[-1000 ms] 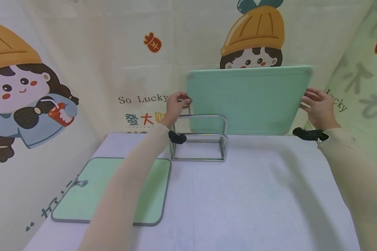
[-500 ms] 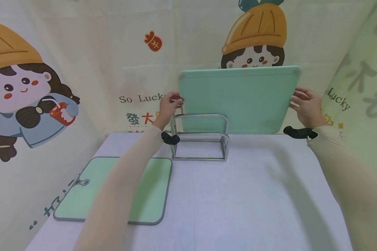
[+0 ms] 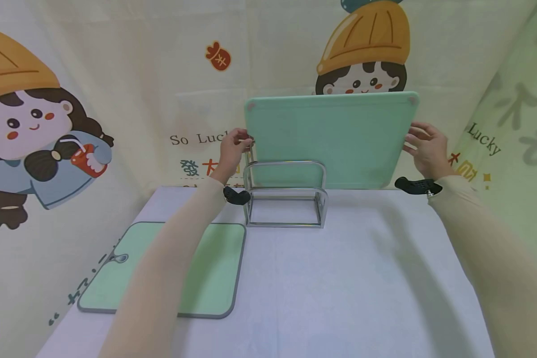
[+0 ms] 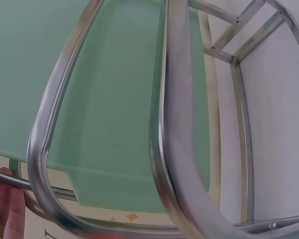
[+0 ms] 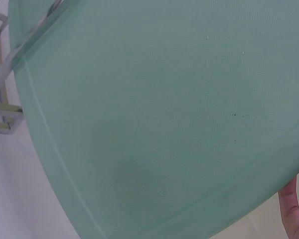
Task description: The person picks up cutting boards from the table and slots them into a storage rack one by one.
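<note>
A light-green cutting board (image 3: 331,134) stands on its long edge behind a silver metal rack (image 3: 286,226), leaning slightly. My left hand (image 3: 229,151) pinches a thin metal rod at the board's left edge. Fingers (image 4: 1,209) of that hand show beside the rod in the left wrist view. At the other end my right hand (image 3: 430,150) holds the board's right edge, its fingers partly behind it. In the left wrist view two arched bars (image 4: 179,99) of the rack cross in front of the board.
A second green board (image 3: 212,278) with a grey rim lies flat on the white tabletop (image 3: 331,293) at the left, partly under my left forearm. Behind hangs a printed cloth (image 3: 277,44) with cartoon figures, close to the upright board.
The upright board has slid leftward behind the rack, with both hands moving along with it. Rack and flat board have stayed in place.
</note>
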Demonstrator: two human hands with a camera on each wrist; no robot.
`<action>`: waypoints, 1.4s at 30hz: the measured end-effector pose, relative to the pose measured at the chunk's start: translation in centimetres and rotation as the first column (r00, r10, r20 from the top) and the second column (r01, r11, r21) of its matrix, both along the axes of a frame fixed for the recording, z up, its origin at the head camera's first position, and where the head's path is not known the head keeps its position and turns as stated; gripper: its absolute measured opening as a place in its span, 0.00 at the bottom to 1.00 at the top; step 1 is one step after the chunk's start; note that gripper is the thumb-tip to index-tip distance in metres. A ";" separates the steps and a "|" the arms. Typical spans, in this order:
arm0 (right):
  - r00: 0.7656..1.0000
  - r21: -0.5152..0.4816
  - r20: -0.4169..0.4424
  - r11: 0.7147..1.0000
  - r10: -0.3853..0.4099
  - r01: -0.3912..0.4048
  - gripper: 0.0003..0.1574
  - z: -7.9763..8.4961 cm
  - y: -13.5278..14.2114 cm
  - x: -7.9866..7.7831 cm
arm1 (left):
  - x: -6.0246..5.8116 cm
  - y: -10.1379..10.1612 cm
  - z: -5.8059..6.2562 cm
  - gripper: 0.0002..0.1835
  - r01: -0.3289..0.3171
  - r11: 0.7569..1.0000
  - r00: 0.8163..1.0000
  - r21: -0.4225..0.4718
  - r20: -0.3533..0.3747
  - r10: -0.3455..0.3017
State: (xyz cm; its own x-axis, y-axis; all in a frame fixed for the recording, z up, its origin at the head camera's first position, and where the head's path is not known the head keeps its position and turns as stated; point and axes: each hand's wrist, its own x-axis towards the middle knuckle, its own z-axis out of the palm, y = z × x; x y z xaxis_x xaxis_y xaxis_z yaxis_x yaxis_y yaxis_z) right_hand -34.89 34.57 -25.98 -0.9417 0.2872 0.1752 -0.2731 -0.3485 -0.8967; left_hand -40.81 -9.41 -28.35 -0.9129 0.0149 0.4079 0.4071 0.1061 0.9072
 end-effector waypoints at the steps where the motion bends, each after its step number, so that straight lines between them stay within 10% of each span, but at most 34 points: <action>1: 1.000 0.000 0.001 1.000 0.003 -0.003 0.16 0.0 -0.1 0.0 | 0.0 -0.1 0.0 0.10 -0.001 1.000 1.000 0.002 -0.004 0.001; 42: 0.999 0.065 -0.010 0.997 0.037 -0.036 0.15 -0.4 -4.3 -1.3 | 0.7 -4.4 0.4 0.10 -0.094 0.995 0.995 -0.014 -0.013 0.094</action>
State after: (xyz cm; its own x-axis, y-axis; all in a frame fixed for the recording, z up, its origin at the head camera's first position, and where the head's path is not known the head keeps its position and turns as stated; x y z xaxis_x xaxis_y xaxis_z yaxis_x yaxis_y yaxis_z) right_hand -36.14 30.27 -26.36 -0.9492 0.2406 0.2028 -0.2714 -0.2997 -0.9146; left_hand -40.06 -13.85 -27.99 -0.9054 -0.0645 0.4196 0.4059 0.1580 0.9002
